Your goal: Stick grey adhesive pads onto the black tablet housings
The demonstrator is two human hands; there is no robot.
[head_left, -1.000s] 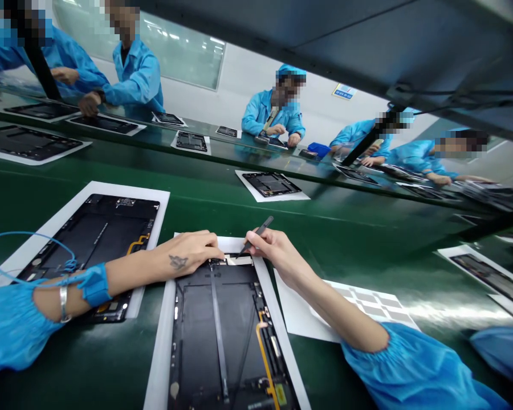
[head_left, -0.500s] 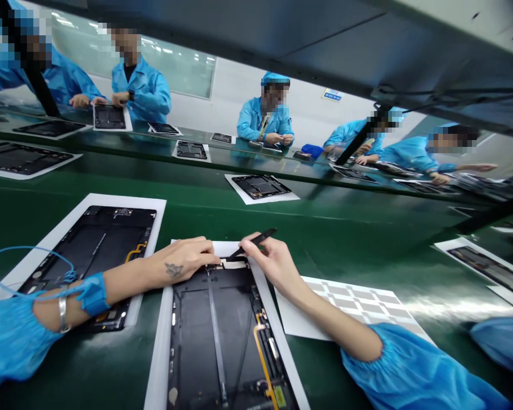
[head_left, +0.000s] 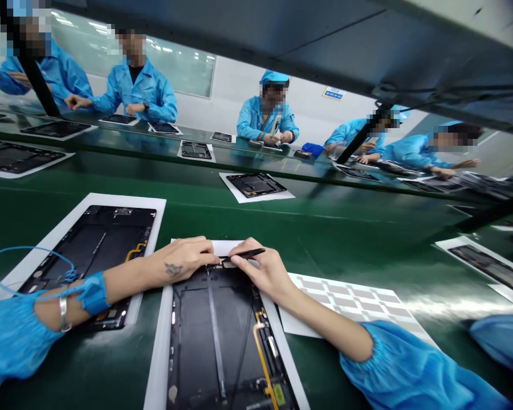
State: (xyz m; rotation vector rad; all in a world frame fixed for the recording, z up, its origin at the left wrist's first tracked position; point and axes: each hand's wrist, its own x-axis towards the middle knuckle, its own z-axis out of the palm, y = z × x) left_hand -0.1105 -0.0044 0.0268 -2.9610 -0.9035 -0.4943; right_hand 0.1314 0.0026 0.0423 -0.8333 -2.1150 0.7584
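Right hand [head_left: 263,270] pinches black tool [head_left: 252,253], tip pointing left at far edge of tablet [head_left: 235,319].
Tablet lies near-to-far, tool roughly crosswise; left hand [head_left: 187,259] just left of tip, can't tell its grip.

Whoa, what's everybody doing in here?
A person's bare right hand holds a slim black pen-like tool at the far edge of a flat black rectangular device shell. The bare left hand is at that edge too. The shell lies on a white paper sheet. To the right is a white sheet with grey rectangles. Farther back, other people in blue coats sit near similar black panels.
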